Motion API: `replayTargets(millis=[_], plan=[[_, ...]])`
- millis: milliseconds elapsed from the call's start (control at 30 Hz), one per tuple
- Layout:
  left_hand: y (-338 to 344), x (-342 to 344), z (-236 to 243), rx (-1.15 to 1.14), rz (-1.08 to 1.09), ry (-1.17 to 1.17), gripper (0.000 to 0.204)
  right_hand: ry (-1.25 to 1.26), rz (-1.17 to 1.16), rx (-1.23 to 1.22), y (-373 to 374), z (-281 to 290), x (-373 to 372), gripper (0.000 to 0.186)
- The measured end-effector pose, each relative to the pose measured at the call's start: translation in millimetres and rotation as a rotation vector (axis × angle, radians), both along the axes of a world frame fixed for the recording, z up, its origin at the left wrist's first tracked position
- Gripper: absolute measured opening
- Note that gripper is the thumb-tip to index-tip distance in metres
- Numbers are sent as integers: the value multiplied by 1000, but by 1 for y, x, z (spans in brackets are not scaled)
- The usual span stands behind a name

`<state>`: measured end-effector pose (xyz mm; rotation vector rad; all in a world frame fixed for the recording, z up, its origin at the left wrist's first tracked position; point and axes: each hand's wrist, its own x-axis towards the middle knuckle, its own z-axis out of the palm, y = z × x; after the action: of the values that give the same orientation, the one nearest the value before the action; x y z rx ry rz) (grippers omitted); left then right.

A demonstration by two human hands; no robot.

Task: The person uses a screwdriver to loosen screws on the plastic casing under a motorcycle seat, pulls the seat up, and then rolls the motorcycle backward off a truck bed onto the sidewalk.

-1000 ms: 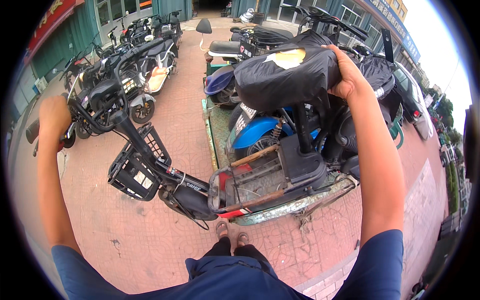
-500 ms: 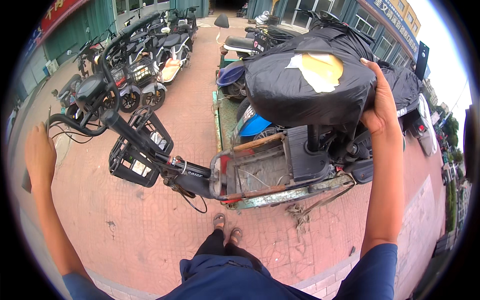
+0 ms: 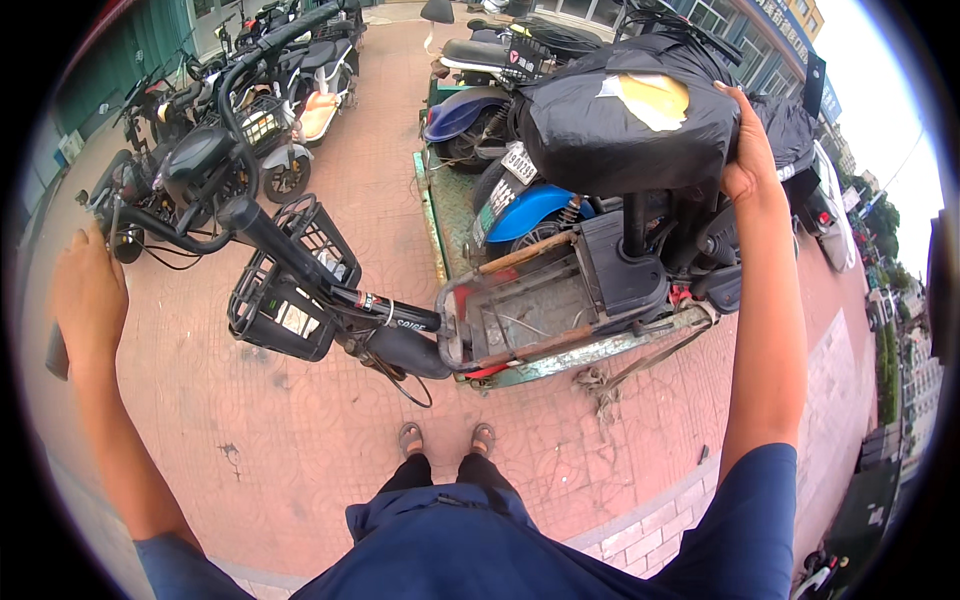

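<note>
A black electric bike with a front basket [image 3: 318, 325] stretches across in front of me. Around the handlebar grip [image 3: 58, 352] at the far left, my left hand [image 3: 92, 290] is closed. On the right side, my right hand [image 3: 748, 155] grips the rear edge of the bike's seat [image 3: 625, 145], thumb on top, its other fingers mostly hidden. Black plastic wraps the seat, and a torn patch bares yellow foam [image 3: 655, 100]. Between basket and seat lies the footboard area, framed by a worn metal tube [image 3: 527, 252].
A green flatbed [image 3: 432, 220] with a worn metal edge carries other bikes, one with a blue fender [image 3: 545, 212]. Parked scooters [image 3: 285, 165] line the left. A frayed strap [image 3: 650, 365] hangs to the brick paving [image 3: 560, 470]. A white car [image 3: 835, 225] stands right.
My feet have stepped apart, one to the left and one to the right. The seat sits higher in view, and the handlebar has shifted slightly. Both hands keep their holds.
</note>
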<state>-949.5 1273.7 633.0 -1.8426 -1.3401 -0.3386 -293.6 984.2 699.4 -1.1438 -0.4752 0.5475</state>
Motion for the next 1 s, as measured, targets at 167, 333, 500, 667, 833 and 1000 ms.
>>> replayTargets(millis=[167, 333, 500, 667, 833, 1000], plan=[[9, 4, -11, -14, -4, -43, 40, -23, 31, -12, 3, -7, 30, 41], [-15, -6, -20, -39, -15, -87, 45, -65, -30, 53, -24, -5, 6, 33], [-84, -104, -100, -146, 71, -295, 53, -19, -98, 66, -45, -18, -98, 42], [-49, -158, -188, -220, 151, -386, 48, -7, -108, 70, 12, -35, -189, 49], [-16, -160, -224, -297, 371, -456, 43, -10, 9, 40, 94, -48, -208, 43], [16, -153, -236, -452, 411, -446, 51, 48, 63, 13, 146, -86, -224, 34]])
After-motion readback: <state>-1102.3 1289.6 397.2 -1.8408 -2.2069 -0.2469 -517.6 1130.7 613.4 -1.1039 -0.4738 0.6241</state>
